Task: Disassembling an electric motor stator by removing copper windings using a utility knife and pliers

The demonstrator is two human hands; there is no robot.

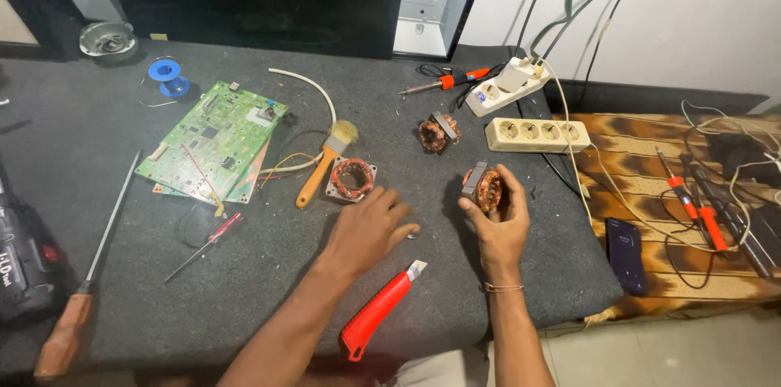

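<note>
My right hand (pixel 498 224) holds a small copper-wound motor stator (pixel 486 188) upright above the dark grey mat (pixel 122 306). My left hand (pixel 368 230) rests palm down on the mat, fingers spread, nothing in it. Just beyond its fingers lies a second stator with a square metal frame (pixel 351 179). A third copper-wound coil (pixel 438 132) lies farther back. A red utility knife (pixel 381 310) lies between my forearms near the front edge.
Green circuit boards (pixel 215 139), a paintbrush (pixel 325 161) and two screwdrivers (pixel 85 273) lie to the left. Power strips (pixel 537 133), a soldering iron (pixel 447 80) and cables sit at the back right. A dark phone (pixel 626 254) and more tools lie on the patterned cloth.
</note>
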